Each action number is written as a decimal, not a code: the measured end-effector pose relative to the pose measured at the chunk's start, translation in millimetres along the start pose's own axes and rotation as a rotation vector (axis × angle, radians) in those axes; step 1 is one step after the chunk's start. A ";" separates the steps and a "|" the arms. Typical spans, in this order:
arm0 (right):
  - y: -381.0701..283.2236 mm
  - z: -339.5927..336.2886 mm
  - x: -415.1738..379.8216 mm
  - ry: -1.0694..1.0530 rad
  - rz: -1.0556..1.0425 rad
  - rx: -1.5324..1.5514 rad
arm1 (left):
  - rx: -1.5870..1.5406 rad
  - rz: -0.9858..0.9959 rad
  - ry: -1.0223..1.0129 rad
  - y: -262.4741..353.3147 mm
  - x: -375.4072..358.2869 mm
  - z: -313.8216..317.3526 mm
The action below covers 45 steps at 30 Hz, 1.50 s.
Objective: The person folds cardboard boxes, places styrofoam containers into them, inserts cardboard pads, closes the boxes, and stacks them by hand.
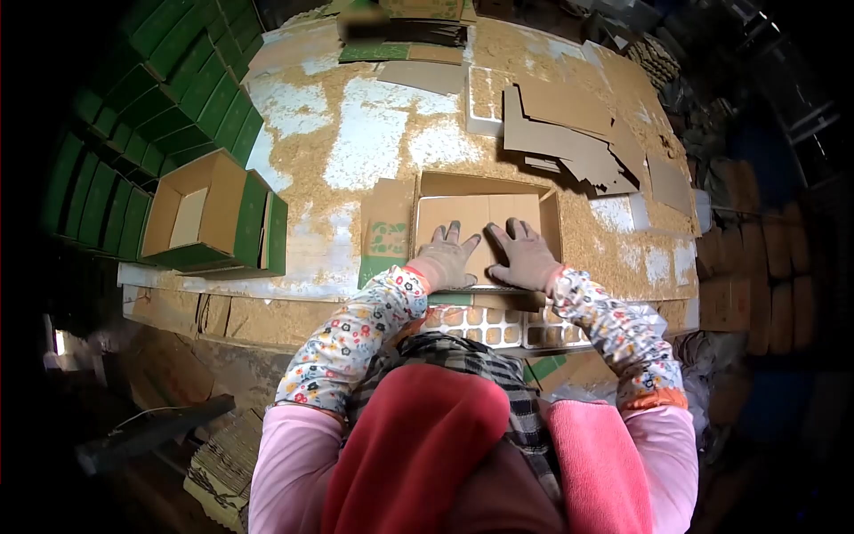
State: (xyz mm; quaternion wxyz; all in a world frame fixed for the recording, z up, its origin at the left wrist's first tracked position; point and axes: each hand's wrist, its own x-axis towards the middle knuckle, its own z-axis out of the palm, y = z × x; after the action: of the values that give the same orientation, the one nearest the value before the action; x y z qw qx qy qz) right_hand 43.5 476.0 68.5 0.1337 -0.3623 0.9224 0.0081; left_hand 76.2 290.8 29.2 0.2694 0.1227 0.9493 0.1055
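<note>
An open cardboard box sits at the near edge of the table, in front of my body. Inside it lies a flat brown cardboard sheet. My left hand, in a thin glove with dark fingertips, rests on the sheet's left part with fingers spread. On the right part, my right hand presses palm down, its fingers also apart. Neither hand is wrapped around anything. A flap with green print stretches out to the left of the box. What lies beneath the sheet is hidden.
An open green-and-brown box stands at the left, beside tall stacks of green boxes. Flat cardboard pieces lie at the back right, more at the far edge. Sawdust covers much of the white table. White gridded trays sit below its near edge.
</note>
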 end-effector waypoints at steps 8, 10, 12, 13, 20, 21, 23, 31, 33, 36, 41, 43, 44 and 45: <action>115.8 -15.6 8.4 0.581 0.085 0.752 | -0.352 -0.002 1.157 -54.7 -25.6 -46.2; 172.7 34.8 8.1 0.358 0.171 1.159 | -1.134 -0.208 1.110 -113.0 6.4 14.1; 191.2 80.5 19.9 -0.156 0.195 1.457 | -1.246 -0.378 0.582 -102.0 30.0 53.2; 171.9 93.4 35.1 -0.189 0.204 1.319 | -0.811 -0.478 0.472 -89.3 38.2 72.5; 82.8 87.2 22.1 0.159 0.236 1.549 | -1.108 -0.301 0.523 -84.7 15.1 60.6; 78.2 111.5 16.3 0.132 0.261 1.758 | -0.974 -0.390 0.516 -84.4 4.6 47.8; 57.7 113.8 -0.6 0.035 0.413 2.107 | -1.234 -0.184 0.616 -105.6 -26.6 45.6; -73.3 21.5 71.2 0.085 0.283 2.269 | -0.542 -0.513 2.230 -349.3 -300.4 14.3; -143.3 -30.5 105.2 0.164 0.115 2.165 | -1.198 -0.389 2.305 -469.5 -337.4 61.2; -237.6 -69.0 161.5 0.122 -0.046 1.996 | -1.410 -0.692 2.071 -551.1 -271.8 142.6; -387.6 -53.5 267.2 -0.141 0.050 1.895 | -1.421 -0.954 2.206 -481.4 -269.7 103.3; -403.0 -23.7 303.6 -0.162 0.016 1.761 | -1.118 -1.184 2.170 -482.9 -262.5 113.0; -402.0 -13.0 313.8 -0.187 0.004 1.719 | -1.007 -1.090 2.177 -479.7 -259.9 123.2; -386.2 -14.2 303.9 -0.250 -0.003 1.718 | -0.920 -0.977 2.174 -467.6 -251.8 131.9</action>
State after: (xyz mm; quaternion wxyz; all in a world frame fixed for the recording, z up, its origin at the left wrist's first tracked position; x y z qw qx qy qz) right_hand 85.9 -12.7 37.1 0.4614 -0.1336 0.5870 -0.6517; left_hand 272.3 -207.6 -83.0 -0.6143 -0.4909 0.5026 0.3591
